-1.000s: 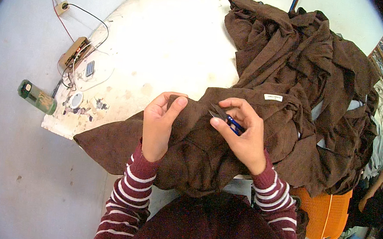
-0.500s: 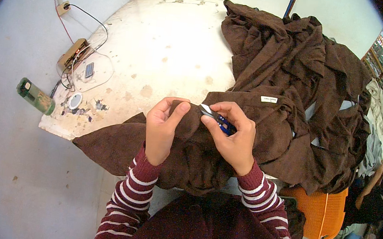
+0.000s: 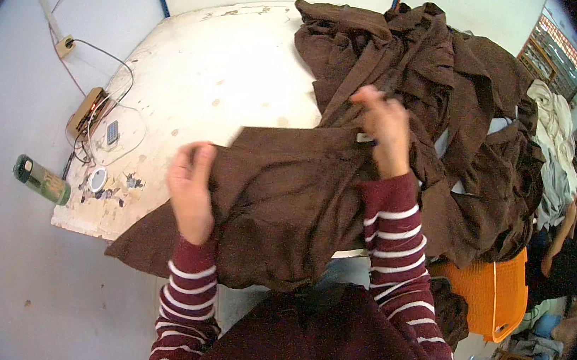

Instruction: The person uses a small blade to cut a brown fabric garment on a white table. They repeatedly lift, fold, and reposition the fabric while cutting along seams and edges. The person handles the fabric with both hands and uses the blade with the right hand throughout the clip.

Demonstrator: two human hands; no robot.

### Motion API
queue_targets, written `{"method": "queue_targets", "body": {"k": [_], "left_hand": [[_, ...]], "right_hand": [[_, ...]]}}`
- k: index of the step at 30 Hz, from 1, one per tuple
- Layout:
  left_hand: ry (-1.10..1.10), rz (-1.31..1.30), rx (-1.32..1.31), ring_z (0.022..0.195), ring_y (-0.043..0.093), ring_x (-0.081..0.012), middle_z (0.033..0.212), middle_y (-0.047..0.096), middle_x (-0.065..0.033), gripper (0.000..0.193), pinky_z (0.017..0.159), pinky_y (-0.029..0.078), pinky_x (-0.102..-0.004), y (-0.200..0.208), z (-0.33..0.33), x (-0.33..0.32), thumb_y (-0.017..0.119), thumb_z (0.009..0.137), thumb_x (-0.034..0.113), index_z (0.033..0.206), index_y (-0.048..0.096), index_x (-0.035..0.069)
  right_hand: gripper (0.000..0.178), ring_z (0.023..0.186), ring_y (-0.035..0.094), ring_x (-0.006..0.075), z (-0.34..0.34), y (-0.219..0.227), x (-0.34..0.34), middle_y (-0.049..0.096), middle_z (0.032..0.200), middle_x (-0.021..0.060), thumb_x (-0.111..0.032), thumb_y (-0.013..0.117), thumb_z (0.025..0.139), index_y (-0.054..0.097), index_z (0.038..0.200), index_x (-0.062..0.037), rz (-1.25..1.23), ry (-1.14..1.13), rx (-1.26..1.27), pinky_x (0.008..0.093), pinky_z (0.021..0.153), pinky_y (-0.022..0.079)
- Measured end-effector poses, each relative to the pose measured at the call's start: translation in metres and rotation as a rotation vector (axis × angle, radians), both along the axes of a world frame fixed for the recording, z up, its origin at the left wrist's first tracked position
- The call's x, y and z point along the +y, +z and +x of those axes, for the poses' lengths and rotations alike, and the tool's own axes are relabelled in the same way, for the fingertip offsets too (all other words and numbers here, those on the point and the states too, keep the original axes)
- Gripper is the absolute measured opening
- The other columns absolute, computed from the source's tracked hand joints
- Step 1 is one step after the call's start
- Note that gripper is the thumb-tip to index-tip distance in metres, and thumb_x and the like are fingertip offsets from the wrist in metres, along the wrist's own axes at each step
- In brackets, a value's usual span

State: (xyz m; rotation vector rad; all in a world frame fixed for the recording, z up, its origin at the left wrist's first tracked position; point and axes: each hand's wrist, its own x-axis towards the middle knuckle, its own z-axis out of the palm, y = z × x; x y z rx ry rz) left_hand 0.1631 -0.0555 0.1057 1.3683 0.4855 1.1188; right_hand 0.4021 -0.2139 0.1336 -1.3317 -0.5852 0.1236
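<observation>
Brown cloth (image 3: 280,186), a garment with a white label (image 3: 364,138) at its upper edge, hangs over the table's front edge toward me. My left hand (image 3: 191,187) pinches its left edge between thumb and fingers. Farther up and to the right, my right hand (image 3: 386,131) is over the garment beside the label, smeared by motion. A dark bluish bit of the thread snips shows under its palm; the rest of them is hidden by the hand.
A heap of brown garments (image 3: 456,78) covers the table's right side. An orange plastic basket (image 3: 492,296) stands below it. At the left are a green bottle (image 3: 43,180), a white round object (image 3: 97,179), a small remote (image 3: 112,133) and a wired box (image 3: 86,113). The white table (image 3: 209,64) has worn patches.
My hands have moved apart: the left to the left with the cloth edge, the right up and away with the snips. The cloth is spread wider between them, and the view has shifted.
</observation>
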Motion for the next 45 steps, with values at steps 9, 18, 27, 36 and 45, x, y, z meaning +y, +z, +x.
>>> {"method": "queue_targets", "body": {"k": [9, 18, 27, 36, 45], "left_hand": [[0.185, 0.227, 0.108, 0.083, 0.055, -0.0092, 0.093, 0.063, -0.0034, 0.026, 0.076, 0.045, -0.0227, 0.034, -0.009, 0.135, 0.060, 0.094, 0.023, 0.101, 0.063, -0.001], [0.442, 0.746, 0.357, 0.089, 0.060, -0.0185, 0.101, 0.068, -0.0145, 0.043, 0.083, 0.046, -0.0304, 0.105, 0.022, 0.226, 0.058, 0.092, 0.033, 0.108, 0.063, -0.007], [0.620, 0.866, -0.197, 0.096, 0.062, -0.0206, 0.105, 0.067, -0.0130, 0.048, 0.090, 0.045, -0.0330, 0.295, -0.049, 0.268, 0.054, 0.094, 0.038, 0.111, 0.063, -0.006], [0.249, 0.728, 0.722, 0.097, 0.060, -0.0171, 0.100, 0.068, -0.0075, 0.010, 0.090, 0.044, -0.0301, -0.056, -0.175, 0.132, 0.059, 0.089, 0.005, 0.096, 0.064, 0.001], [0.222, 0.748, 0.645, 0.111, 0.056, -0.0260, 0.116, 0.063, -0.0121, 0.025, 0.101, 0.039, -0.0387, -0.107, -0.182, 0.073, 0.056, 0.082, 0.000, 0.106, 0.062, 0.001]], "right_hand": [[0.057, 0.107, 0.059, 0.0183, 0.073, -0.009, -0.136, 0.065, 0.112, 0.0108, -0.036, 0.077, 0.076, 0.061, 0.120, -0.0036, -0.635, -0.035, -0.421, 0.0328, 0.098, 0.042], [0.030, 0.076, 0.066, 0.0277, 0.098, 0.036, -0.147, 0.068, 0.079, 0.0154, -0.032, 0.068, 0.081, 0.068, 0.082, -0.0014, -1.138, 0.181, -0.741, 0.0385, 0.073, 0.050], [0.016, 0.076, 0.066, 0.0180, 0.110, 0.246, -0.110, 0.070, 0.084, 0.0131, -0.010, 0.065, 0.082, 0.068, 0.093, 0.0017, 0.085, -0.649, -1.301, 0.0285, 0.070, 0.050], [0.033, 0.090, 0.066, 0.0246, -0.012, -0.059, -0.194, 0.068, 0.098, 0.0065, 0.008, 0.067, 0.064, 0.070, 0.093, -0.0080, -0.490, -0.282, -0.921, 0.0310, 0.080, 0.052], [0.025, 0.104, 0.063, 0.0255, -0.065, -0.142, -0.209, 0.067, 0.110, 0.0109, 0.006, 0.064, 0.076, 0.069, 0.098, -0.0050, -0.411, -0.501, -0.468, 0.0330, 0.089, 0.048]]}}
